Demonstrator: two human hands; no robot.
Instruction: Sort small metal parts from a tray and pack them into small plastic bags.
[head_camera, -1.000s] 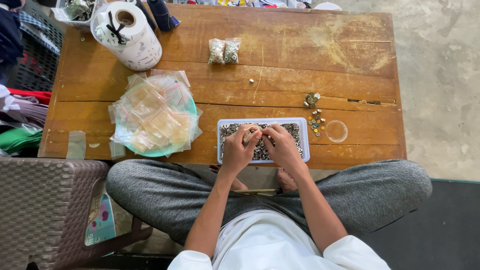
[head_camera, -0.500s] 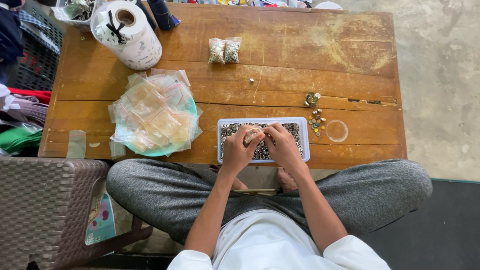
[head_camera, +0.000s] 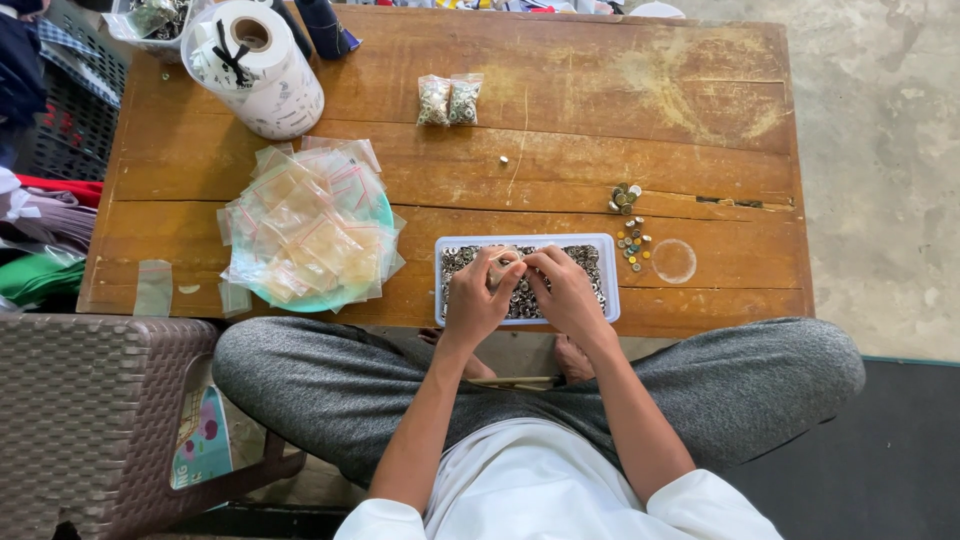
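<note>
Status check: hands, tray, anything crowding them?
Left hand and right hand together over the white tray of small metal parts, fingers pinching a small clear bag. Pile of empty bags to the left, loose pieces to the right, both clear of the hands.

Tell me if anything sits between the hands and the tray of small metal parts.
Nothing visible does. Both the left hand and the right hand are already over the tray, fingers meeting above the metal parts.
</note>
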